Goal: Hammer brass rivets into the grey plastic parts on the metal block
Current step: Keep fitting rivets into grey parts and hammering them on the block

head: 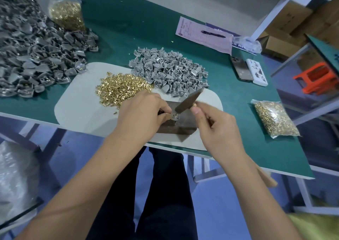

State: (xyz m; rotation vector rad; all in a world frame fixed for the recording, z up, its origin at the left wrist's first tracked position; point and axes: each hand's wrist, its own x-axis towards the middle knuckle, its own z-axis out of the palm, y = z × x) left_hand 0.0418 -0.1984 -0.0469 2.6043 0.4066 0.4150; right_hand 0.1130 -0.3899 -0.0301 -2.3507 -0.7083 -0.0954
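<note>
Pinching a grey part [173, 115] on the metal block [180, 125], left hand [142, 114]; right hand [213, 125], at 3 o'clock, grips the blurred hammer [189, 100].

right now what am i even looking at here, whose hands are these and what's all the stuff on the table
There is no machine here: a person sits at a green table, and the one picture comes from a camera worn on their head, looking down at their hands. The left hand pinches a small grey plastic part with a brass rivet on a metal block. The right hand grips a hammer, blurred in mid-swing just above that part. Beyond the block lie a loose heap of brass rivets and a pile of grey parts. A larger, darker pile of parts lies far left. Two clear bags of rivets, papers with a pen and a phone sit around.
</note>
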